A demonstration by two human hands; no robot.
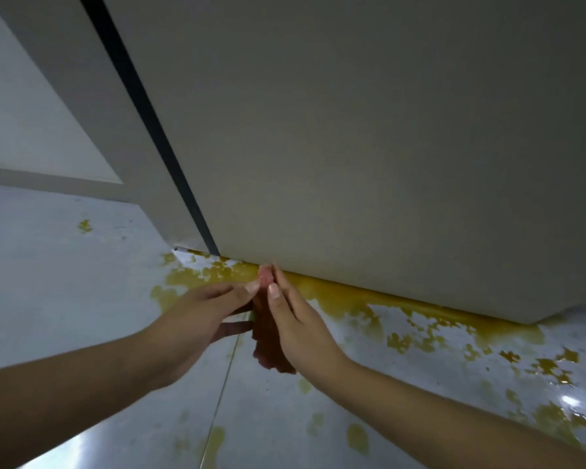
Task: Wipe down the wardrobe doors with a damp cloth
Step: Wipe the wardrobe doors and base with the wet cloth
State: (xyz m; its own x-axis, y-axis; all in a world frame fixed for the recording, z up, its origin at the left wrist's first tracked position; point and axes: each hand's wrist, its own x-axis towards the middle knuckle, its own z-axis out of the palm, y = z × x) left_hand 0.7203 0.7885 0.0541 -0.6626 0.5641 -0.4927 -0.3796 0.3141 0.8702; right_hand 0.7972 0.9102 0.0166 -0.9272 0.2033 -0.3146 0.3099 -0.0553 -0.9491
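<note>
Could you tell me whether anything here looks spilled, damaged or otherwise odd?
Yes: yellow patchy staining spreads over the pale floor along the wardrobe door bottom edge, like a spill or peeling coating. Both hands, left hand and right hand, hold a reddish cloth there.

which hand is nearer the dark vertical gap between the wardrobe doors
Left. The left hand lies almost below the dark vertical gap where it meets the floor; the right hand is further right, past the crumpled reddish cloth both hands hold.

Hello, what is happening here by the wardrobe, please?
A person is crouched at the bottom edge of the wardrobe door. Both hands hold a reddish cloth between them: the left hand and the right hand pinch it near its top. Yellow stains cover the floor below the door.
</note>
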